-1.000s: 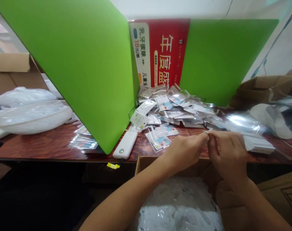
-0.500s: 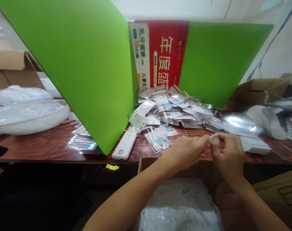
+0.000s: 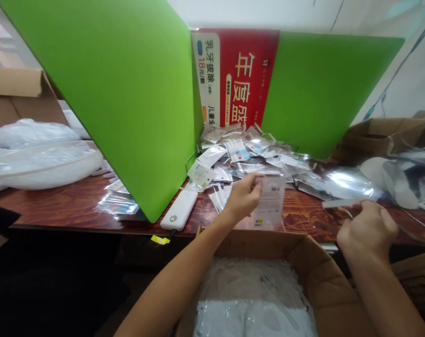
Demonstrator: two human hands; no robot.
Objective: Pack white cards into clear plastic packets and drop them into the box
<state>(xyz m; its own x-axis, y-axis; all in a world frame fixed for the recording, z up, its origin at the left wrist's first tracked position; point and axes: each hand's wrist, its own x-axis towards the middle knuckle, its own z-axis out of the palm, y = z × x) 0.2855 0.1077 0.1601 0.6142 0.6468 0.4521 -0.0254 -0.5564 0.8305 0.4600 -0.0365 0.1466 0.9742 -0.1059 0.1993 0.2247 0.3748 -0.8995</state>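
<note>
Packet [image 3: 272,200] in left hand [image 3: 244,198]

head cam, looks fwd + down, near box [image 3: 261,241], faces green panel [image 3: 320,89]

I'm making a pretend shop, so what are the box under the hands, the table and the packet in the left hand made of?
The box looks like dull brown cardboard: its walls look plain and folded. The table looks like reddish-brown wood, slightly shiny; streaky grain shows, though it could be printed. The packet seems printed card in clear plastic, judging by its see-through edge.
</note>
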